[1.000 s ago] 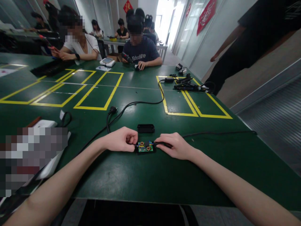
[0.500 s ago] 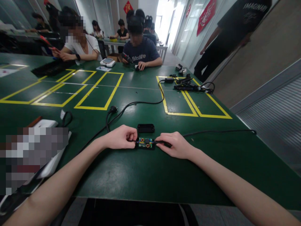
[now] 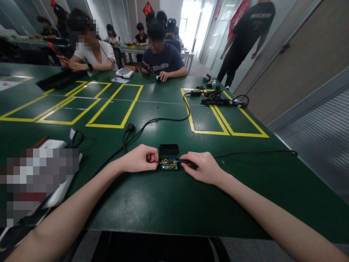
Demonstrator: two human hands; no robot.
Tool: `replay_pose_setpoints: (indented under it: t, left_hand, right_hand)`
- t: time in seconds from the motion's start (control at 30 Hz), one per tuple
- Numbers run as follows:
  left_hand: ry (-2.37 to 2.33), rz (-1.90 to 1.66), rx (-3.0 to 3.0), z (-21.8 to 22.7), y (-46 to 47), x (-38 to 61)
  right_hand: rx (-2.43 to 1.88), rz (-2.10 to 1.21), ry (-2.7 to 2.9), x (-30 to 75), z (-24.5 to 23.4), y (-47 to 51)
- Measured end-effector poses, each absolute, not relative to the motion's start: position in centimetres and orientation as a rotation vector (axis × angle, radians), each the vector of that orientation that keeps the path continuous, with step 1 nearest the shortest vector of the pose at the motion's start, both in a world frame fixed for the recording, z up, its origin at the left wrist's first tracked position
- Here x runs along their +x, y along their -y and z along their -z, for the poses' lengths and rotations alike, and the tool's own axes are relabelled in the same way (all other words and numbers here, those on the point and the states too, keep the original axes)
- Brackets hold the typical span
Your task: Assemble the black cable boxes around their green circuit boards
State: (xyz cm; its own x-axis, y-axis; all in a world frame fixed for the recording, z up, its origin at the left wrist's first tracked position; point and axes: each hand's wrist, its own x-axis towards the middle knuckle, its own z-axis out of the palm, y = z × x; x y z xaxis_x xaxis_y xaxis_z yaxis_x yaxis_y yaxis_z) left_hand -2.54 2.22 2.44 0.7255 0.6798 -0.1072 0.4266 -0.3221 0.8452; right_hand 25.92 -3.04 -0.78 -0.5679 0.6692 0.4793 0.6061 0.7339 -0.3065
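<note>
A small open black adapter case with a green circuit board (image 3: 169,164) lies on the green table (image 3: 163,203) between my hands. My left hand (image 3: 140,158) is curled and pinches the cable end at the board's left side. My right hand (image 3: 203,166) is closed on the black cable (image 3: 253,153) where it enters the board's right side. The loose black lid (image 3: 169,149) rests just behind the board, apart from both hands.
A black power cord with a plug (image 3: 130,127) loops across the table. More cables and adapters (image 3: 219,100) lie at the far right. White boxes (image 3: 51,144) sit at my left. Several people sit opposite; a person (image 3: 245,34) walks in the aisle.
Both hands and the board have shifted slightly away from me, closer to the lid. The standing person at the right has walked farther down the aisle.
</note>
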Motion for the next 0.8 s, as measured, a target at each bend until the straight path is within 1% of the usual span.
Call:
replay_pose_setpoints:
  t: [0.17, 0.6, 0.8]
  left_hand:
    - [-0.842, -0.380, 2.011, -2.20, -2.33, -2.50]
    - [-0.828, -0.400, 2.071, -2.52, -2.05, -2.43]
    - [-0.802, -0.430, 2.111, -2.32, -2.03, -2.35]
  right_hand:
    - [-0.992, -0.199, 2.405, 26.32, 0.46, 2.90]
    - [-0.858, -0.006, 2.533, 26.52, 0.59, 2.23]
    - [-0.834, 0.005, 2.566, 26.48, 0.56, 2.13]
